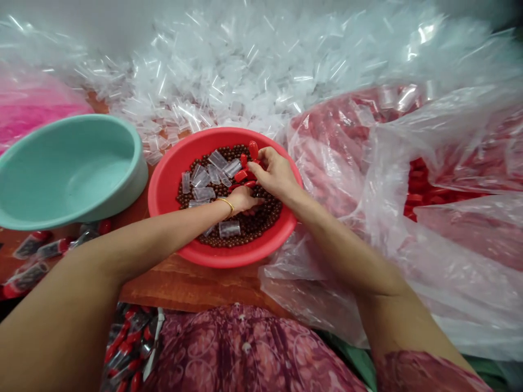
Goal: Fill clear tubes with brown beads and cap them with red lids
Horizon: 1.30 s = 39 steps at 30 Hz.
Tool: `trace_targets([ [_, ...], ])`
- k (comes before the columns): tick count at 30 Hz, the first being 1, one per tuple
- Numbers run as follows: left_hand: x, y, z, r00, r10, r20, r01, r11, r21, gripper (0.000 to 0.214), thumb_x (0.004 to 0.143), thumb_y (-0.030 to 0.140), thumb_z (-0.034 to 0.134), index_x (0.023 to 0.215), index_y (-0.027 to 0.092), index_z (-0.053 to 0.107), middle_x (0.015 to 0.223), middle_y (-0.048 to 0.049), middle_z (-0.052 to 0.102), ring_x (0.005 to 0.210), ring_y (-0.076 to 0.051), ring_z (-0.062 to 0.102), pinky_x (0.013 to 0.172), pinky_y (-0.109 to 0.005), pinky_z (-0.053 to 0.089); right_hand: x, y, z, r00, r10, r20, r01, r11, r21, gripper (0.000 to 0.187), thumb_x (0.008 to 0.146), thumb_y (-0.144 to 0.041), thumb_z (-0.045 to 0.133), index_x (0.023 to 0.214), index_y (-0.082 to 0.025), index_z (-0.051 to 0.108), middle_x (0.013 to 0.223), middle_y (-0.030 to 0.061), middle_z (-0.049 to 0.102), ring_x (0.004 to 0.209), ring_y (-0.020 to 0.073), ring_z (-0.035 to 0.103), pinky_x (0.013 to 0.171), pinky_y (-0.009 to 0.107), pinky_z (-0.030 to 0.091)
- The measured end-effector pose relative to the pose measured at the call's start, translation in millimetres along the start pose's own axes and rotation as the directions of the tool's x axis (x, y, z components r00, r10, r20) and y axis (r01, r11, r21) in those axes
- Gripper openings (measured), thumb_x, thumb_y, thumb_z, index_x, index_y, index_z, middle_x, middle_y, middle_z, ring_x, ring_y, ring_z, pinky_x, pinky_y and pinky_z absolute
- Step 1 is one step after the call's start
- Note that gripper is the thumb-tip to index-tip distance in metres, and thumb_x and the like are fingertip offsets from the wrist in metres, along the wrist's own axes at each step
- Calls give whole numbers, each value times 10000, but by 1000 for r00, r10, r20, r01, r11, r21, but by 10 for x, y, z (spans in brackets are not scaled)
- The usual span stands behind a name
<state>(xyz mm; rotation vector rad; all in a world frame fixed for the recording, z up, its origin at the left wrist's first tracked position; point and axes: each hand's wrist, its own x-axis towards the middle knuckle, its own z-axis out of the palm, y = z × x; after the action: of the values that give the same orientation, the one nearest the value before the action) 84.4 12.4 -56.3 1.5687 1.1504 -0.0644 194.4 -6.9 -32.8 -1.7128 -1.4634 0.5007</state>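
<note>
A red basin (223, 260) holds many small brown beads (261, 222), with clear plastic tubes (203, 193) strewn over them. Several glossy red caps (241, 175) lie on the beads towards the right side. My left hand (244, 200), with a gold bangle on its wrist, is down in the beads at the basin's middle. Its fingers are curled and partly hidden, and what they grip cannot be made out. Just above and to the right, my right hand (278, 173) is closed, thumb and fingers pinching at a red cap (253, 149).
A turquoise basin (77, 169) stands at left on the wooden table (196, 280). Clear tubes (229, 71) are heaped across the back. A plastic bag (384, 179) of red caps lies at right. Filled, red-capped tubes (35, 275) lie at left, and more (129, 348) sit below the table's edge.
</note>
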Motion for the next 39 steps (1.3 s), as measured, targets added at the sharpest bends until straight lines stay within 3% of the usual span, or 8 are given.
trace_targets([
  [6, 19, -129, -164, 952, 304, -42, -305, 929, -209, 170, 708, 153, 666, 843, 123, 569, 718, 27, 596, 618, -77, 541, 633, -215, 458, 23, 2, -18, 998, 16, -54, 2, 944, 331, 232, 849, -377, 448, 963, -205, 555, 823, 7, 633, 738, 145, 594, 706, 303, 492],
  [9, -100, -190, -336, 904, 426, -46, -425, 879, -218, 199, 661, 149, 682, 831, 110, 585, 784, 17, 618, 743, -93, 556, 790, -248, 462, 17, -19, -60, 993, 10, -116, 25, 954, 298, 229, 827, -402, 490, 837, -198, 594, 811, 14, 615, 787, 154, 586, 770, 330, 489],
  [13, -351, -237, -508, 881, 471, -41, -459, 831, -313, 317, 658, 157, 666, 963, 116, 588, 925, -16, 648, 842, -116, 583, 844, -276, 461, -23, -60, -79, 980, -45, -194, 97, 959, 268, 231, 776, -424, 569, 775, -201, 629, 820, 17, 616, 841, 161, 582, 831, 348, 476],
  [19, -620, -268, -578, 829, 545, -122, -553, 772, -314, 371, 689, 150, 656, 1051, 111, 581, 957, -49, 646, 859, -134, 589, 822, -289, 480, -89, -151, -106, 990, 112, -89, -39, 808, 588, 302, 661, -459, 686, 742, -213, 532, 560, -62, 570, 456, 86, 498, 492, 237, 454],
  [24, -688, -261, -587, 860, 507, -59, -482, 769, -420, 299, 764, 185, 601, 1056, 129, 568, 828, -1, 587, 704, -89, 554, 695, -247, 483, -168, -297, -143, 982, 186, -19, -119, 699, 705, 395, 580, -446, 760, 725, -219, 471, 542, -86, 564, 428, 85, 544, 457, 210, 471],
  [29, -727, -217, -632, 842, 538, -42, -466, 687, -557, 223, 791, 186, 590, 1003, 138, 539, 848, 14, 556, 701, -64, 555, 676, -208, 488, -302, -410, -58, 997, 54, -47, -18, 827, 562, 285, 660, -415, 714, 762, -209, 545, 631, -63, 585, 496, 90, 583, 508, 222, 490],
  [32, -726, -207, -652, 838, 542, -59, -482, 686, -546, 193, 775, 170, 620, 943, 138, 531, 855, 15, 569, 722, -63, 569, 680, -197, 485, -328, -402, -52, 999, -32, -27, 40, 909, 416, 270, 727, -397, 647, 919, -213, 602, 752, -29, 630, 556, 99, 573, 579, 262, 514],
  [39, -743, -204, -669, 868, 496, 24, -412, 747, -523, 148, 853, 157, 522, 998, 150, 491, 861, -17, 635, 660, -54, 591, 587, -169, 450, -284, -318, -156, 992, 32, 122, -77, 924, 376, 324, 809, -383, 496, 1092, -245, 575, 725, -31, 562, 532, 108, 494, 558, 266, 496],
])
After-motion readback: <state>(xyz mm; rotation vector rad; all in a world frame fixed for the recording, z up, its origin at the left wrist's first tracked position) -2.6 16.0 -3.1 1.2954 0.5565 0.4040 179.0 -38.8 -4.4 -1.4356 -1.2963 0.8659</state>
